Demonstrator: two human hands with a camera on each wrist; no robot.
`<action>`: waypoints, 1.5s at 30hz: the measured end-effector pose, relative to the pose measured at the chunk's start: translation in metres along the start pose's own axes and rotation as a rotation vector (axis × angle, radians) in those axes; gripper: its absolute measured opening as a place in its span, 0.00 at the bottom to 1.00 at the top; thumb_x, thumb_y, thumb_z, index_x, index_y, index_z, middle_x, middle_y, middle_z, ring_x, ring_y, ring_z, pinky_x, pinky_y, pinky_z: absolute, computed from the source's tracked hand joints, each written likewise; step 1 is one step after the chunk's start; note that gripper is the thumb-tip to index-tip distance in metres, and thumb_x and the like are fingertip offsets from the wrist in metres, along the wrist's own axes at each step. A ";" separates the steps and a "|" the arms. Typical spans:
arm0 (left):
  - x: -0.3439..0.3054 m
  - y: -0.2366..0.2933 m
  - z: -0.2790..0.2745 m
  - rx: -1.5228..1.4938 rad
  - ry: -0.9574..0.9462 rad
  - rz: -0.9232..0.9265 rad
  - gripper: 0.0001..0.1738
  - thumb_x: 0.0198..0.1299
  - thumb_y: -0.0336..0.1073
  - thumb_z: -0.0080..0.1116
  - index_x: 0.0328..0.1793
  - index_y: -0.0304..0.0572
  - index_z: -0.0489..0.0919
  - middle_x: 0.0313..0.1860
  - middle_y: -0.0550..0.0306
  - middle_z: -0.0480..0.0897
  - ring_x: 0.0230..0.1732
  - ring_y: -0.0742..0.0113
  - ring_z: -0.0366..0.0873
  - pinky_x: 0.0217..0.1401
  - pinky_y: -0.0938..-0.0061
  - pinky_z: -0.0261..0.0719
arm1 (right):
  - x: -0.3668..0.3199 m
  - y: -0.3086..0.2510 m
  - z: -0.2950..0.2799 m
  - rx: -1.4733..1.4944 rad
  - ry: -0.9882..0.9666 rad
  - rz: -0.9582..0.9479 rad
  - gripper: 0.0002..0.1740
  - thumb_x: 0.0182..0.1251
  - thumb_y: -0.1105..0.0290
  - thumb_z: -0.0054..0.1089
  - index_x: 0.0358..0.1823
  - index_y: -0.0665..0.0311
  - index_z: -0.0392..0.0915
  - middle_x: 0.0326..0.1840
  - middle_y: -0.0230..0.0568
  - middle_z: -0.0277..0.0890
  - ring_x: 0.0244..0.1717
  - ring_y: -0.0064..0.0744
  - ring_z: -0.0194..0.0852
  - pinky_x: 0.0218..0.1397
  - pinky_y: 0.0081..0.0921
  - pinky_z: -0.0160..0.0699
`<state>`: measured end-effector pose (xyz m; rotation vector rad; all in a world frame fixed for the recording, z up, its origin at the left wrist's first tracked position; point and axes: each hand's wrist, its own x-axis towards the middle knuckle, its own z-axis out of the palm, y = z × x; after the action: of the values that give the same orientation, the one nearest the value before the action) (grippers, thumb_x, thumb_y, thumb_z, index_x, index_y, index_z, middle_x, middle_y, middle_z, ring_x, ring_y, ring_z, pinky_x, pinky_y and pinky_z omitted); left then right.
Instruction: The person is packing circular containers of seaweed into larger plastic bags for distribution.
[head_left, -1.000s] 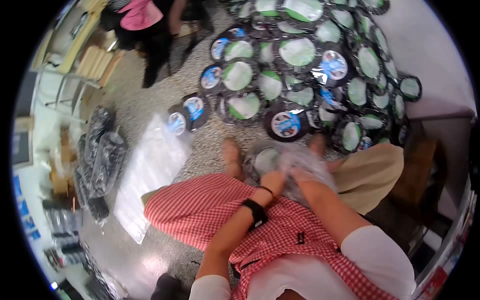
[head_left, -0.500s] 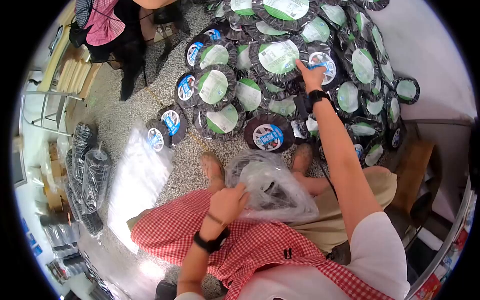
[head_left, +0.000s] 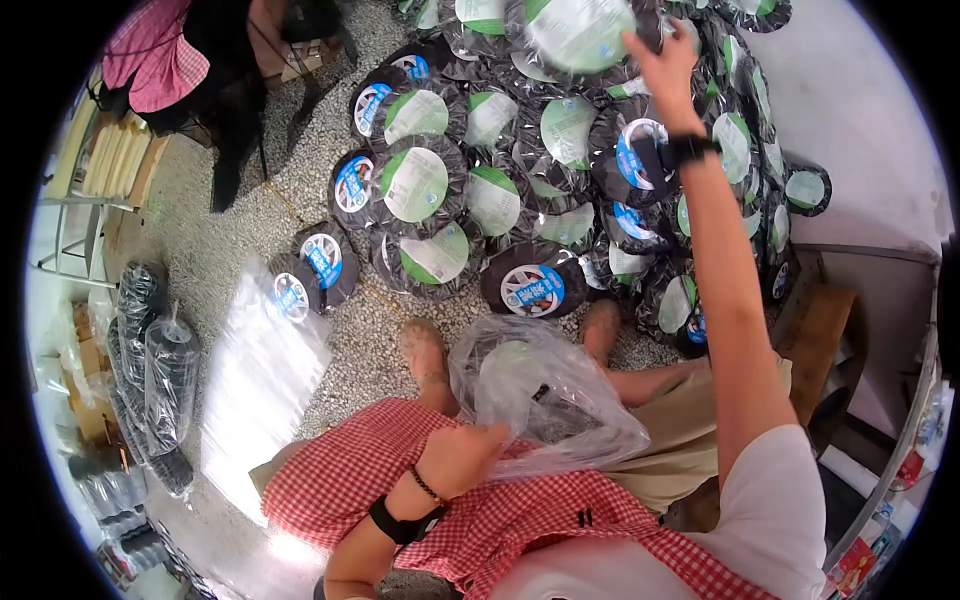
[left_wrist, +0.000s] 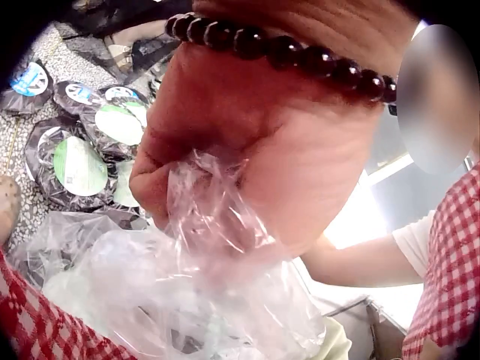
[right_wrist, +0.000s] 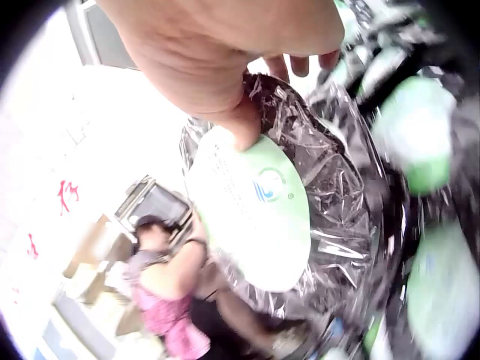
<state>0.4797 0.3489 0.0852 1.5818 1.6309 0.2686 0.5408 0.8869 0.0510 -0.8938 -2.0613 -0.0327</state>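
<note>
Right hand [right_wrist: 225, 52] is pinching a film-wrapped black disc [right_wrist: 296, 202] at its rim, thumb pressing the label. Left hand [left_wrist: 262, 135] is gripping a clear plastic bag [left_wrist: 217, 300], spreading between the legs. Disc is sitting at the pile of similar wrapped discs [head_left: 415, 185]; contact beneath is blurred, uncertain.

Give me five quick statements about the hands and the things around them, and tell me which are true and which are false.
1. The left hand grips a clear plastic bag. True.
2. The right hand is inside that bag. False: the right hand pinches the edge of a wrapped black disc.
3. A beaded bracelet is on the left wrist. True.
4. The checked garment is blue and yellow. False: it is red and white.
5. Nobody else is in view. False: a second person shows in the right wrist view.
</note>
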 end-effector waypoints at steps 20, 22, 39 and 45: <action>-0.013 0.013 -0.014 0.013 0.068 0.032 0.16 0.51 0.31 0.50 0.49 0.45 0.70 0.22 0.55 0.76 0.19 0.59 0.77 0.15 0.68 0.72 | 0.067 0.051 0.093 0.731 -0.350 0.586 0.23 0.54 0.55 0.66 0.46 0.61 0.76 0.42 0.35 0.74 0.48 0.28 0.68 0.48 0.30 0.64; -0.014 0.015 -0.017 0.005 0.082 0.031 0.17 0.51 0.31 0.50 0.50 0.44 0.70 0.22 0.55 0.76 0.18 0.59 0.77 0.15 0.68 0.72 | 0.054 -0.004 0.063 0.744 -0.375 0.908 0.22 0.53 0.56 0.67 0.47 0.58 0.76 0.42 0.31 0.74 0.48 0.26 0.68 0.50 0.32 0.64; -0.014 0.034 -0.028 -0.001 0.532 0.132 0.24 0.48 0.26 0.52 0.55 0.52 0.74 0.34 0.49 0.71 0.29 0.53 0.74 0.29 0.66 0.74 | -0.113 -0.100 -0.165 -0.004 -0.520 -0.263 0.12 0.53 0.67 0.60 0.36 0.65 0.72 0.36 0.46 0.76 0.35 0.49 0.75 0.36 0.35 0.75; -0.042 0.055 -0.030 -0.214 0.837 0.013 0.19 0.46 0.20 0.47 0.46 0.40 0.79 0.46 0.47 0.75 0.36 0.58 0.75 0.38 0.73 0.72 | -0.121 -0.156 -0.294 1.902 -0.218 0.872 0.16 0.65 0.72 0.53 0.54 0.63 0.70 0.51 0.37 0.74 0.51 0.31 0.72 0.57 0.35 0.70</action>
<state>0.4932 0.3322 0.1575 1.3840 2.1001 1.1945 0.6989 0.6030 0.1920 -0.3430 -0.8262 2.0760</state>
